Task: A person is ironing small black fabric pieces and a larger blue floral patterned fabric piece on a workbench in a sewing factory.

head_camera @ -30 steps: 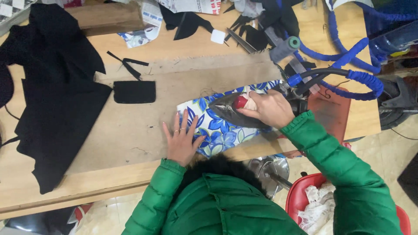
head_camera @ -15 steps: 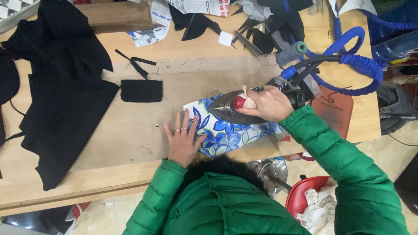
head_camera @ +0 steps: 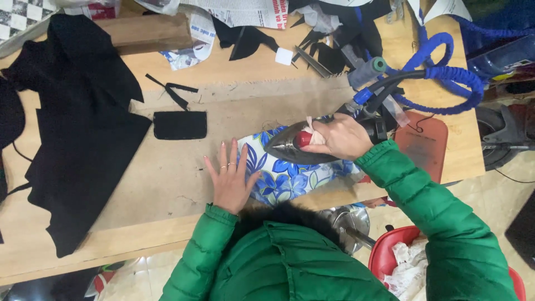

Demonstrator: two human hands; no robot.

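Note:
My right hand (head_camera: pixel 339 137) grips the red-knobbed handle of a dark steam iron (head_camera: pixel 290 146), whose pointed tip faces left on a blue floral cloth (head_camera: pixel 290 177). My left hand (head_camera: pixel 230 177) lies flat with fingers spread on the brown board, its thumb side touching the cloth's left edge. Both arms wear green padded sleeves. A small black rectangular fabric piece (head_camera: pixel 179 125) lies just beyond my left hand. The iron's blue and black hose (head_camera: pixel 440 78) loops off to the right.
A large black garment (head_camera: pixel 78 128) covers the left of the wooden table (head_camera: pixel 139 245). Newspaper, black scraps, scissors (head_camera: pixel 312 61) and a thread cone (head_camera: pixel 368 71) crowd the far edge. A brown iron rest (head_camera: pixel 426 142) lies right. A red stool (head_camera: pixel 390 256) stands below.
The view has shifted so the table sits further right in frame. My right hand has slid the iron slightly left over the floral cloth. My left hand stays flat beside the cloth.

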